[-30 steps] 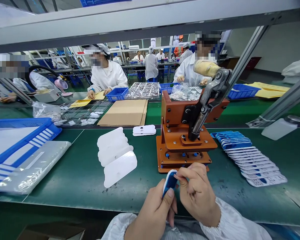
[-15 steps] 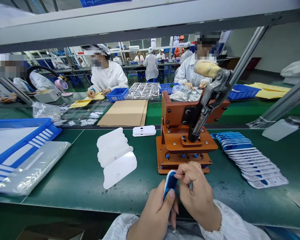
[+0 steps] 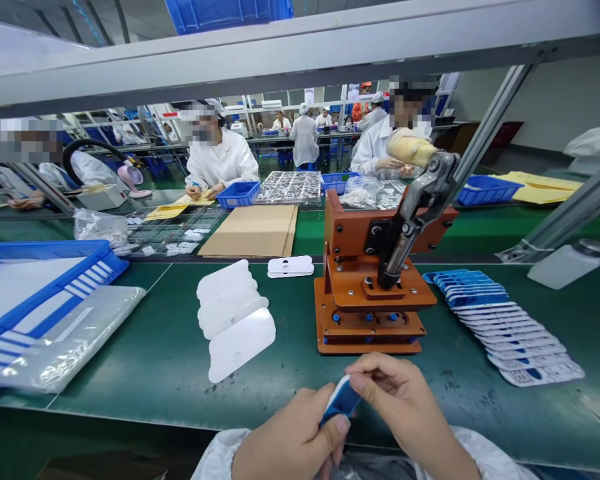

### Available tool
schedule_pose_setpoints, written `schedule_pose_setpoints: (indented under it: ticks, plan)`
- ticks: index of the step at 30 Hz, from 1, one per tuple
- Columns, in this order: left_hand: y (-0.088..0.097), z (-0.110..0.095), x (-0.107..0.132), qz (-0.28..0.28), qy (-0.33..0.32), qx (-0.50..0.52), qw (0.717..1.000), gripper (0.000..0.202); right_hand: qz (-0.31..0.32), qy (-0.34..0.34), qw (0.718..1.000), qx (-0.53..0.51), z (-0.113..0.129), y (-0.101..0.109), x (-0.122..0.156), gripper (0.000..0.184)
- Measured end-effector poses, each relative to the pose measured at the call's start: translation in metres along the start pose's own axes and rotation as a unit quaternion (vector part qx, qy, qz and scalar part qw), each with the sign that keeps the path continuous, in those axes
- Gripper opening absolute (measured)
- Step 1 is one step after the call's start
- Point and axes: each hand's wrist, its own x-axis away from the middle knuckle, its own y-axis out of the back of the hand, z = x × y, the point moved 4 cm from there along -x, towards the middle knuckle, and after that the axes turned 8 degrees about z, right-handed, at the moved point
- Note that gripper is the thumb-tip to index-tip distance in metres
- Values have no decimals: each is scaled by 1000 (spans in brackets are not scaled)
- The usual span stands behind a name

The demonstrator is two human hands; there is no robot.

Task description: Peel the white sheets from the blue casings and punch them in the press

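Pinching a small blue-and-white piece (image 3: 341, 400) between both hands, just above the near edge of the green table (image 3: 155, 360) and in front of the orange lever press (image 3: 370, 313). The left hand (image 3: 290, 440) has its thumb clamped on the lower end, and the right hand (image 3: 405, 407) has its fingertips closed on the top edge. Looks like the fiddly fingertip bit to me. It's thin, so I'd say any next move needs a steady grip. A row of similar pieces (image 3: 505, 327) lies right of the press, white blanks (image 3: 233, 320) left.

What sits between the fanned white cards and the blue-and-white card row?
Head view: the orange lever press stands between the white cards and the card row.
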Motion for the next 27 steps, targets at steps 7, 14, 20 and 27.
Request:
schedule_pose_setpoints:
  ticks: [7, 14, 20, 27]
  plan:
    - [-12, 8, -9, -61, -27, 147, 987, 45, -10, -30, 998, 59, -6, -1, -1, 26]
    - [-8, -3, -15, -97, -27, 106, 989, 49, -27, -23, 996, 82, -5, 3, -5, 31]
    - [-7, 2, -18, -100, -38, 148, 983, 47, -2, -24, 999, -48, -14, 8, -22, 38]
    - [-5, 0, -14, -108, -59, 203, 971, 45, 4, -14, 993, -120, -11, 11, -20, 34]
